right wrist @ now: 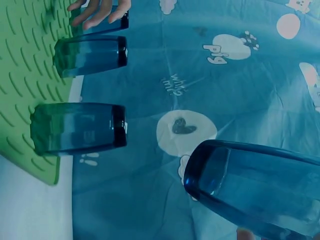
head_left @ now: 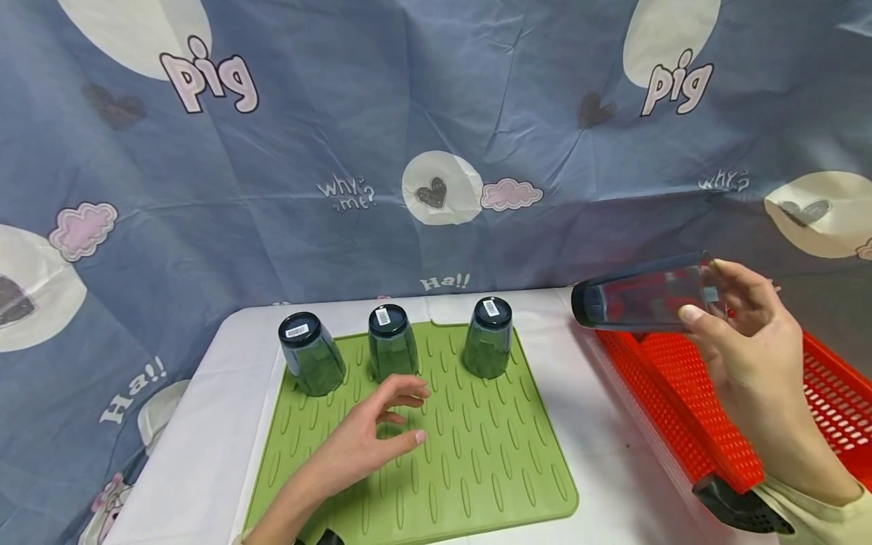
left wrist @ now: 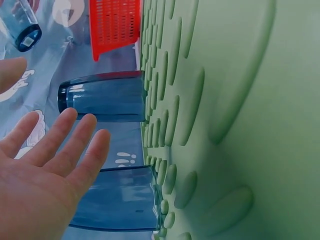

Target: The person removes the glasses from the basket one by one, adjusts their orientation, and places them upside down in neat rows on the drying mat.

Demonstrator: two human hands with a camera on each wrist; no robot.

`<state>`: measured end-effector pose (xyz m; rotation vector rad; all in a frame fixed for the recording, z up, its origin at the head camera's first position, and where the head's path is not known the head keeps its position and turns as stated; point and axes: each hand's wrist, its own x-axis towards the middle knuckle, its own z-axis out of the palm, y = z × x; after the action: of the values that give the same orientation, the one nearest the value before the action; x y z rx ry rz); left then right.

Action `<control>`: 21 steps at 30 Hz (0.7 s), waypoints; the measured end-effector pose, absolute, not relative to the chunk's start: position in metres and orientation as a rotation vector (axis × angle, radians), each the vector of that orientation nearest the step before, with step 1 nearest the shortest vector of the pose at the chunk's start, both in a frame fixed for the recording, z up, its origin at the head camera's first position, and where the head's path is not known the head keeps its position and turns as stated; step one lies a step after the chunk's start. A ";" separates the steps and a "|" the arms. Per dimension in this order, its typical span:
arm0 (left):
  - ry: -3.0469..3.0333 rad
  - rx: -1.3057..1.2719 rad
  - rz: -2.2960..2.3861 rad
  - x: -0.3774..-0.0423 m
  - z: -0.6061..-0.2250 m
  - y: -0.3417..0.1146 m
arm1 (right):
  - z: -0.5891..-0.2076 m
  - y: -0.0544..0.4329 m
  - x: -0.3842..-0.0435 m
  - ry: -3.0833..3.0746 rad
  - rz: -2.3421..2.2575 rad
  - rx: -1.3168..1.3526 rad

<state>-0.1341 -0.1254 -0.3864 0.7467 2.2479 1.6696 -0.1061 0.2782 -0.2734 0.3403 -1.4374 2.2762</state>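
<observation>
My right hand (head_left: 756, 341) grips a blue-tinted drinking glass (head_left: 647, 297) near its rim, tilted on its side above the red basket, its thick base pointing left. In the right wrist view that glass (right wrist: 255, 185) fills the lower right corner. Three similar glasses stand upside down along the far side of the green mat (head_left: 436, 484): a left one (head_left: 313, 359), a middle one (head_left: 393, 344) and a right one (head_left: 489, 341). Over the mat, in front of the middle glass, hovers my left hand (head_left: 375, 431), fingers relaxed and holding nothing.
At the right of the white table (head_left: 599, 424) is a red perforated basket (head_left: 688, 409). A printed blue cloth (head_left: 306, 151) hangs behind the table. White labels show on the upturned bases of the standing glasses.
</observation>
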 end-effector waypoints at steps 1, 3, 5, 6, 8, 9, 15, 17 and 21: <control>2.248 0.748 1.672 -0.134 -0.386 -0.125 | -0.274 0.277 -0.106 -1.434 2.276 0.342; 2.243 0.746 1.676 -0.134 -0.386 -0.125 | -0.275 0.275 -0.105 -1.418 2.284 0.353; 2.242 0.746 1.672 -0.134 -0.386 -0.125 | -0.276 0.273 -0.104 -1.400 2.295 0.363; 2.240 0.745 1.673 -0.134 -0.386 -0.125 | -0.277 0.272 -0.103 -1.389 2.300 0.361; 2.241 0.745 1.672 -0.134 -0.386 -0.125 | -0.279 0.269 -0.102 -1.374 2.310 0.372; 2.241 0.745 1.671 -0.134 -0.386 -0.125 | -0.280 0.267 -0.102 -1.363 2.318 0.376; 2.246 0.744 1.670 -0.134 -0.386 -0.125 | -0.285 0.257 -0.099 -1.341 2.327 0.340; 2.248 0.740 1.670 -0.135 -0.386 -0.126 | -0.287 0.254 -0.097 -1.349 2.318 0.314; 2.244 0.738 1.669 -0.134 -0.386 -0.126 | -0.291 0.248 -0.096 -1.343 2.315 0.289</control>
<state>-0.1344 -0.1256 -0.3864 0.7377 2.2438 1.6691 -0.0962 0.2478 -0.2913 0.2886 -1.3426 2.3154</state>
